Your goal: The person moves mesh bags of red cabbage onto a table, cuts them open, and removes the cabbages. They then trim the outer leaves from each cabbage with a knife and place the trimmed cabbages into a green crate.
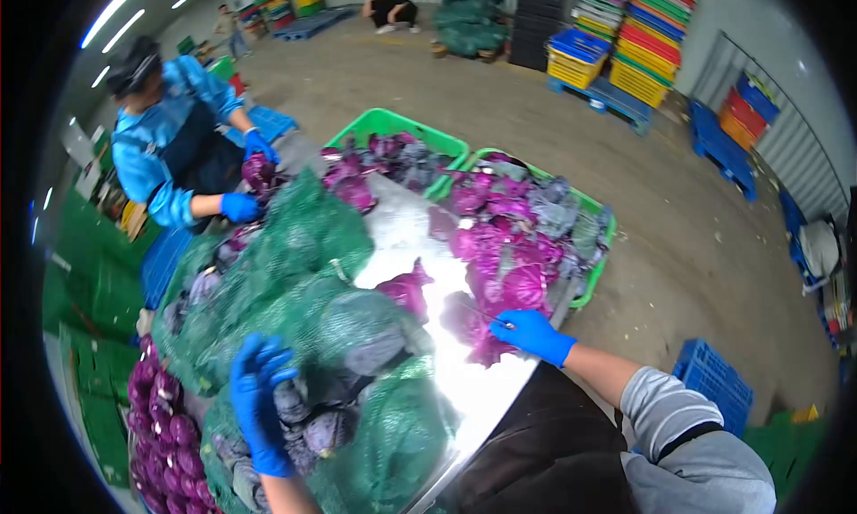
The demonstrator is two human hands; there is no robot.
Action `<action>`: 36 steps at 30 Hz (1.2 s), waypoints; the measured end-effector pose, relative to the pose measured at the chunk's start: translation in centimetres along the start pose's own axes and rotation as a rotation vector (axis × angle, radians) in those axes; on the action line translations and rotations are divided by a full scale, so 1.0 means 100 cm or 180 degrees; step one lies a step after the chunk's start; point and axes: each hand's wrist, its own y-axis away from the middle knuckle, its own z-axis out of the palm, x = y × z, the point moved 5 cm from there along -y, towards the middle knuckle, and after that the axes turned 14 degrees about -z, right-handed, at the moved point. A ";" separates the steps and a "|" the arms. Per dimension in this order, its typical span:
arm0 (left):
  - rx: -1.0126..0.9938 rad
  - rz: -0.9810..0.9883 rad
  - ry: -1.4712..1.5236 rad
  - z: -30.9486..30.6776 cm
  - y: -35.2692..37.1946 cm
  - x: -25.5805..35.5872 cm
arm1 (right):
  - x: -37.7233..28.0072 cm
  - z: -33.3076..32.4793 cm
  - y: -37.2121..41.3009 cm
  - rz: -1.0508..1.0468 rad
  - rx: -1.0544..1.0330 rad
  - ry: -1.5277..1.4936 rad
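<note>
My left hand [257, 393], in a blue glove, is raised with its fingers apart over dull purple cabbages [328, 432] and green net sacks [344, 313]. At the right, my right hand [527, 331], also gloved in blue, is closed round the handle of a knife [473, 309], whose thin blade points left over the metal table [420, 242]. Loose purple leaves [522, 286] lie beside and beyond that hand. A bright purple cabbage piece [407, 289] rests on the table between my two hands.
Across the table at the left, a co-worker [183, 148] holds a purple cabbage [259, 172]. Green crates [379, 121] of leaves line the far edge. Net-bagged purple cabbages [165, 425] are at lower left. Stacked crates [643, 45] and blue pallets [714, 380] stand on the floor.
</note>
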 end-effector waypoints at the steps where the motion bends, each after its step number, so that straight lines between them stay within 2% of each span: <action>1: -0.0329 -0.0276 0.0026 0.032 -0.021 -0.027 | -0.015 -0.011 0.007 0.0034 0.0148 -0.0271; 2: -0.0795 -0.0233 0.0146 0.090 -0.026 -0.033 | -0.020 -0.021 0.010 0.0044 0.0281 -0.0539; 3: -0.0850 -0.0688 0.0094 0.130 -0.031 -0.061 | -0.012 -0.027 0.010 0.0092 0.0270 -0.0535; 4: -0.1071 -0.0745 -0.0300 0.178 -0.022 -0.059 | -0.011 -0.043 0.010 -0.0197 0.0706 -0.0333; 5: -0.1189 -0.0479 -0.1215 0.210 -0.022 -0.077 | -0.007 -0.059 0.011 -0.0501 0.1142 -0.0129; 6: -0.1220 -0.0440 -0.1772 0.236 -0.020 -0.102 | -0.002 -0.071 0.008 -0.0488 0.1126 -0.0139; 7: -0.1202 0.0011 -0.1884 0.251 -0.020 -0.138 | 0.004 -0.090 0.002 -0.0426 0.1256 -0.0090; 8: -0.0905 0.0282 -0.2727 0.267 -0.020 -0.153 | 0.012 -0.105 -0.003 -0.0356 0.1375 -0.0060; 9: -0.0537 0.0227 -0.3448 0.278 -0.020 -0.163 | 0.032 -0.115 -0.009 0.0173 0.1028 0.0079; 10: -0.0152 0.0175 -0.4175 0.286 -0.022 -0.171 | 0.040 -0.127 -0.017 0.0163 0.1008 0.0048; 12: 0.0232 -0.0639 -0.4409 0.292 -0.029 -0.200 | 0.061 -0.135 -0.032 0.0747 0.0362 0.0150; 13: 0.0429 -0.0790 -0.4494 0.296 -0.037 -0.207 | 0.057 -0.140 -0.043 0.0375 0.0461 0.0371; 14: 0.0616 -0.0954 -0.4562 0.299 -0.045 -0.218 | 0.055 -0.143 -0.051 0.0039 0.0154 -0.0250; 15: 0.0785 -0.0930 -0.4391 0.295 -0.053 -0.236 | 0.061 -0.136 -0.058 -0.0044 0.0193 -0.0770; 16: 0.0915 -0.0813 -0.4669 0.293 -0.064 -0.249 | 0.067 -0.128 -0.066 -0.0130 0.0252 -0.1288; 18: 0.0929 -0.0462 -0.4757 0.287 -0.079 -0.265 | 0.082 -0.118 -0.088 0.0385 -0.0771 -0.0433; 19: 0.0846 -0.0441 -0.4775 0.292 -0.089 -0.259 | 0.088 -0.114 -0.097 0.0017 -0.0459 -0.0705; 20: 0.0852 -0.0478 -0.4786 0.290 -0.100 -0.257 | 0.103 -0.110 -0.102 0.0023 -0.0490 -0.0723; 22: 0.0514 -0.0147 -0.4693 0.290 -0.126 -0.250 | 0.099 -0.126 -0.118 -0.0269 -0.0086 -0.2091; 23: 0.0350 -0.0044 -0.4553 0.289 -0.137 -0.245 | 0.107 -0.133 -0.119 0.0148 -0.0215 -0.2095; 24: 0.0319 -0.0057 -0.4555 0.284 -0.145 -0.244 | 0.107 -0.152 -0.126 0.0279 -0.0323 -0.2038; 26: 0.0307 0.0415 -0.3742 0.279 -0.159 -0.235 | 0.142 -0.164 -0.140 -0.0132 0.0396 -0.1586; 28: 0.0297 0.0276 -0.3992 0.283 -0.170 -0.219 | 0.158 -0.183 -0.155 -0.0268 0.0965 -0.1883; 29: 0.0321 0.0209 -0.4006 0.285 -0.175 -0.215 | 0.173 -0.187 -0.167 -0.0259 0.0739 -0.1022; 32: 0.0210 -0.0179 -0.4181 0.293 -0.186 -0.220 | 0.198 -0.185 -0.198 0.0104 0.0388 -0.0973; 33: 0.0164 -0.0280 -0.4361 0.297 -0.191 -0.225 | 0.194 -0.185 -0.209 0.0453 0.0168 -0.1575; 34: 0.0104 -0.0368 -0.4544 0.299 -0.199 -0.230 | 0.190 -0.187 -0.220 0.0496 0.0165 -0.1601; 36: -0.0180 -0.0445 -0.4876 0.311 -0.223 -0.236 | 0.195 -0.178 -0.231 0.0996 -0.0261 -0.1434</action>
